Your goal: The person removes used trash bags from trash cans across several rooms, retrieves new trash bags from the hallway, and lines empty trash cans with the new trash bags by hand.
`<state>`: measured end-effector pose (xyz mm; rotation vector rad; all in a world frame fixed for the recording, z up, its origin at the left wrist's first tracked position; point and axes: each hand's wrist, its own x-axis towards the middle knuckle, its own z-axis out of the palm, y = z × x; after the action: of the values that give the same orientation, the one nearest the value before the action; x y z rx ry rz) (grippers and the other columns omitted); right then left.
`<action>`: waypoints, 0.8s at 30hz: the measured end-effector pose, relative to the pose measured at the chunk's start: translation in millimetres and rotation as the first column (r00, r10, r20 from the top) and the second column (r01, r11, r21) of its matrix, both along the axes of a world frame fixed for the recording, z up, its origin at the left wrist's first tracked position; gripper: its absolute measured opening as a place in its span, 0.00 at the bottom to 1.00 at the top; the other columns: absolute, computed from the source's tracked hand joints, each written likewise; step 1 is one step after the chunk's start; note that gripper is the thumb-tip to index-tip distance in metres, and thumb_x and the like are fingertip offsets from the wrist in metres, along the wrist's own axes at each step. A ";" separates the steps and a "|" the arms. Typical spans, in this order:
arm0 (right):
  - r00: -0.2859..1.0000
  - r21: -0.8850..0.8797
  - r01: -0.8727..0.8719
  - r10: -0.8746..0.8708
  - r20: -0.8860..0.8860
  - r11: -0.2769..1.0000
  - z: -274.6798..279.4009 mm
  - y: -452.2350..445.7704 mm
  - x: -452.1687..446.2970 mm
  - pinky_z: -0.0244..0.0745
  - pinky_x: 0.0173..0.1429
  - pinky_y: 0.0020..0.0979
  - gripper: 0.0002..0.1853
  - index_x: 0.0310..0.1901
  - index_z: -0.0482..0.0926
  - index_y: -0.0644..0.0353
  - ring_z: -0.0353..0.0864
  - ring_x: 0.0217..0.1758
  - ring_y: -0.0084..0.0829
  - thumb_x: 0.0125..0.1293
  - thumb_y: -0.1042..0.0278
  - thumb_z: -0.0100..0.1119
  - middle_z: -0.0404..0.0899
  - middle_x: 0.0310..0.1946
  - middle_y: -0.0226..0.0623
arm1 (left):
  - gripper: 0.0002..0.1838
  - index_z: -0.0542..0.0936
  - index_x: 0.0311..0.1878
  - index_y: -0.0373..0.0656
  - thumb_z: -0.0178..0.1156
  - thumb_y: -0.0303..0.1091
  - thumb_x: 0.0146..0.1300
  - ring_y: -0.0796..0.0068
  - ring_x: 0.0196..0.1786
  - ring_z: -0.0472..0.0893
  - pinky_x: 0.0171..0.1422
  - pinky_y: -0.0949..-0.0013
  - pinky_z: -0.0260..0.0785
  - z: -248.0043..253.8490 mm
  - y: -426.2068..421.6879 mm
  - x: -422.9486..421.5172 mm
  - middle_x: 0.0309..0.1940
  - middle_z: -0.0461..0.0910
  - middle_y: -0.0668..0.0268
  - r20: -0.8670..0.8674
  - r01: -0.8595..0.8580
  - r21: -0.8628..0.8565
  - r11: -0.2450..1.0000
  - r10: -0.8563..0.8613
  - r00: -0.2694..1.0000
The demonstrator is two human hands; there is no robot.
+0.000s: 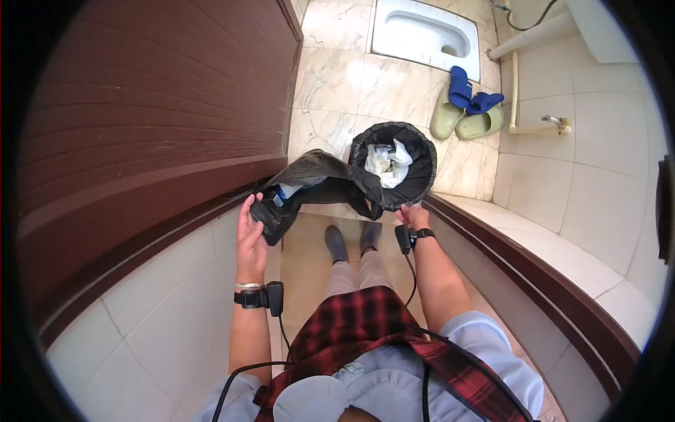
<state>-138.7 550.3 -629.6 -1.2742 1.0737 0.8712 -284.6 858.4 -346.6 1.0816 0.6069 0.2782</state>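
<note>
A black plastic trash bag (309,167) stretches between my two hands, with some blue and white litter (285,192) showing in its left end. My left hand (249,235) is closed on that end, beside the door frame. To the right stands a trash bin (427,151) lined with black plastic, holding crumpled white plastic and paper (390,165). At the bin's near rim, my right hand (413,216) has its fingers pinched on the edge. Whether they grip only the liner or the rim too, I cannot tell.
A brown door (162,91) stands at left, and a raised sill (534,253) runs along the right. Beyond the bin are green slippers (445,119), blue slippers (460,88) and a squat toilet (425,32). A tap (555,121) juts from the right wall.
</note>
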 end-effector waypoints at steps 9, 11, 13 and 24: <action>0.968 -0.266 -0.006 0.072 0.241 0.964 34.9 18.1 0.7 0.64 0.12 0.26 0.07 0.24 0.71 0.62 0.71 0.12 0.26 0.52 0.81 0.59 0.72 0.15 0.34 | 0.31 0.57 0.66 0.38 0.51 0.25 0.58 0.68 0.67 0.58 0.70 0.65 0.51 -7.1 10.2 -21.9 0.66 0.56 0.61 -0.016 -0.107 -0.079 0.991 0.106 0.994; 0.870 -0.292 -0.032 0.170 0.463 0.956 48.7 24.4 3.1 0.66 0.17 0.29 0.07 0.26 0.70 0.61 0.73 0.15 0.28 0.50 0.79 0.60 0.71 0.16 0.34 | 0.31 0.57 0.65 0.37 0.52 0.25 0.58 0.68 0.67 0.59 0.70 0.65 0.51 -6.4 9.6 -23.2 0.66 0.56 0.60 -0.012 -0.099 -0.082 0.992 0.098 0.995; 0.649 -0.478 -0.144 0.447 0.615 0.866 60.7 34.1 7.9 0.68 0.23 0.31 0.07 0.28 0.70 0.61 0.75 0.19 0.31 0.50 0.77 0.60 0.72 0.18 0.36 | 0.31 0.57 0.65 0.36 0.52 0.25 0.57 0.67 0.67 0.59 0.70 0.65 0.51 -12.2 10.9 -23.0 0.66 0.57 0.60 -0.006 -0.095 -0.101 0.990 0.095 0.996; 0.754 -0.243 -0.504 0.560 0.344 0.829 45.2 36.3 43.0 0.69 0.15 0.26 0.24 0.55 0.73 0.60 0.76 0.14 0.27 0.57 0.61 0.61 0.79 0.32 0.41 | 0.29 0.56 0.66 0.37 0.50 0.27 0.60 0.69 0.66 0.61 0.68 0.66 0.55 -18.4 9.8 -20.4 0.66 0.58 0.61 -0.023 -0.045 -0.069 0.997 0.043 0.999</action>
<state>-95.7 586.6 -584.4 -1.8346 0.4333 0.9040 -305.0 868.2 -365.0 1.0059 0.6558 0.2819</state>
